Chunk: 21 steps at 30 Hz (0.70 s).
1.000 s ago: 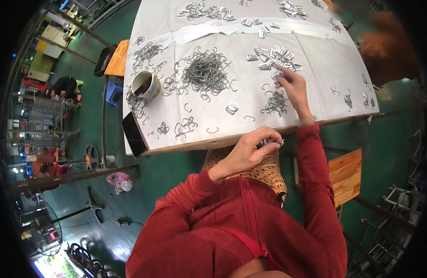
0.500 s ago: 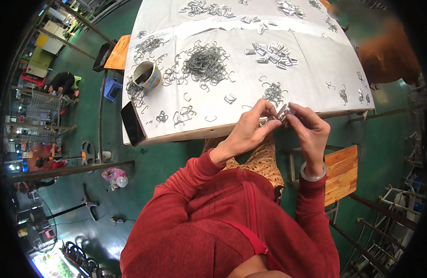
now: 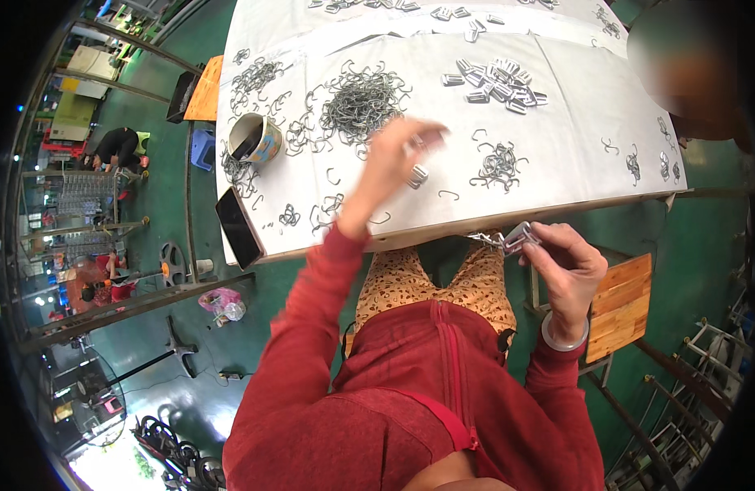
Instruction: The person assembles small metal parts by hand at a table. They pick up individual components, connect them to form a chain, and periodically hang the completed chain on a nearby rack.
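Observation:
My right hand, just off the table's front edge, pinches a shiny metal buckle between thumb and fingers. Small wire pieces stick out from its left side. Above the table, my left hand is smeared by motion, so its grip does not show. Close under its fingers lies a single metal buckle. Just beyond that hand spreads a big heap of bent wire hooks. A smaller cluster of hooks lies to the right, with a pile of metal buckles behind it.
At the table's left side stand a cup with something dark inside and a dark phone by the corner. More hooks and buckles lie along the far and right parts of the white table cover. A wooden stool is at right.
My left hand has left the right hand and swung up and left over the table. The right hand has moved slightly down and right, still pinching the buckle.

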Available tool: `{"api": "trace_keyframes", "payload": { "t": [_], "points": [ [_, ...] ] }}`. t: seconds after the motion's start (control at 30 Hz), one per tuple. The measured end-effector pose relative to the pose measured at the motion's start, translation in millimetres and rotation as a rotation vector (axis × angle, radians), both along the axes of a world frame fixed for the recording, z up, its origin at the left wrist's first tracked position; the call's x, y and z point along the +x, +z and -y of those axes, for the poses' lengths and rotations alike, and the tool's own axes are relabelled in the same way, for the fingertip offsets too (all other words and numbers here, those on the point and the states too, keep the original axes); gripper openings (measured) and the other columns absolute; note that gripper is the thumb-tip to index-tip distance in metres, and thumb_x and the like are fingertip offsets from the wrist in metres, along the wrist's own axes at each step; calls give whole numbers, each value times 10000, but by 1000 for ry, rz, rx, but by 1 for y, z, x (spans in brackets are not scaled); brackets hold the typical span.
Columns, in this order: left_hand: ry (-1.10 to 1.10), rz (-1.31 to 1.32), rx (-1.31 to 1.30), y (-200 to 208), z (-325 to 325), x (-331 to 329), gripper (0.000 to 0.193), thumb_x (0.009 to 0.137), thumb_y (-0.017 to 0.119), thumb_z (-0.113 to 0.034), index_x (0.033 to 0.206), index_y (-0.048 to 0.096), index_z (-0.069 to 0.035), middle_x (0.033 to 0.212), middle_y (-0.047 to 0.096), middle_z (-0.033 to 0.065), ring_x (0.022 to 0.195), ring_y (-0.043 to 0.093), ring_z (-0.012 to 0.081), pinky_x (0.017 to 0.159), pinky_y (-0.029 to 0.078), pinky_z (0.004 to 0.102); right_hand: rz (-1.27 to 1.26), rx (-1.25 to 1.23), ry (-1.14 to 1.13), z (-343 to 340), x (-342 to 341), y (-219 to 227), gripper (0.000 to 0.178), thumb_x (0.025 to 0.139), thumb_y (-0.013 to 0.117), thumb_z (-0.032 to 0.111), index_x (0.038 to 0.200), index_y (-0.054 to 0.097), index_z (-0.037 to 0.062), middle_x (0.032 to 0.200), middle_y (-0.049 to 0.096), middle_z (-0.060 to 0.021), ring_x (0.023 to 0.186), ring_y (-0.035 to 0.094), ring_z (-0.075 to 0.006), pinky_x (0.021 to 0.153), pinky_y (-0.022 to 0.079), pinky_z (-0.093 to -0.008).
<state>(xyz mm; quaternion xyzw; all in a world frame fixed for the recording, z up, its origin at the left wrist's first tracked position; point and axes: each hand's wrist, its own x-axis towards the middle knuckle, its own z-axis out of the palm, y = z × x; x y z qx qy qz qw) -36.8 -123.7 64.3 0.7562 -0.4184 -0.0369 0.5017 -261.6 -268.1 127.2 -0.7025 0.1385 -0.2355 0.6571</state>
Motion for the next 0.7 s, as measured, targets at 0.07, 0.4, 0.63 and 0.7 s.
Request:
{"api": "trace_keyframes", "payload": {
  "t": [0.07, 0.4, 0.63, 0.7],
  "points": [
    [108, 480, 246, -23, 12, 73, 189, 781, 613, -56, 937, 703, -111, 823, 642, 80, 771, 581, 259, 710, 474, 350, 1, 2, 19, -1, -4, -1, 267, 705, 662, -156, 958, 654, -69, 793, 639, -97, 685, 610, -112, 591, 480, -201],
    [48, 775, 566, -51, 36, 139, 137, 831, 608, -215, 828, 655, -86, 922, 595, 70, 952, 534, 230, 790, 468, 362, -22, -16, 40, -6, -17, 4, 255, 707, 679, -131, 950, 665, -55, 785, 645, -86, 684, 604, -95, 578, 456, -191],
    [112, 343, 416, -31, 40, 128, 176, 836, 607, -236, 917, 690, -104, 883, 629, 115, 880, 590, 274, 801, 468, 379, 57, 77, 28, -16, -29, 10, 246, 724, 669, -130, 954, 668, -44, 814, 649, -76, 703, 606, -94, 592, 465, -183],
    [64, 402, 524, -36, 39, 135, 154, 814, 624, -221, 900, 697, -116, 892, 626, 104, 908, 586, 264, 803, 476, 376, 58, 71, 18, -17, -34, 13, 244, 725, 667, -132, 952, 668, -44, 818, 651, -76, 713, 611, -98, 605, 473, -187]
  ]
}}
